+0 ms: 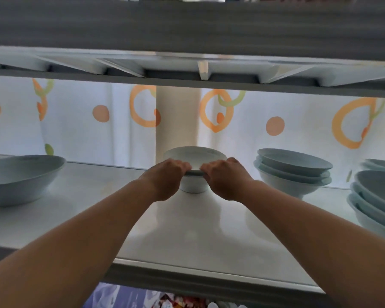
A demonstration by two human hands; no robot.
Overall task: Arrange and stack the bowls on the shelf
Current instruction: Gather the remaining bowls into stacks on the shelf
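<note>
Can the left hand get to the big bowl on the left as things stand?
Probably yes. The shelf between the left hand and the big bowl is bare, and the bowl stands alone. But the hand is now gripping the middle bowl and must let go first.

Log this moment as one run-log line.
both hands: left hand, right hand grip centre bowl rim | bowl on shelf | stacks right

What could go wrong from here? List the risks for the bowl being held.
1. Both hands, left and right, pinch only the near rim of the small bowl, so it may tip backward.
2. The stack of bowls stands close on the right; a sideways move could knock it.
3. The upper shelf hangs low, so lifting the bowl high risks a bump.
</note>
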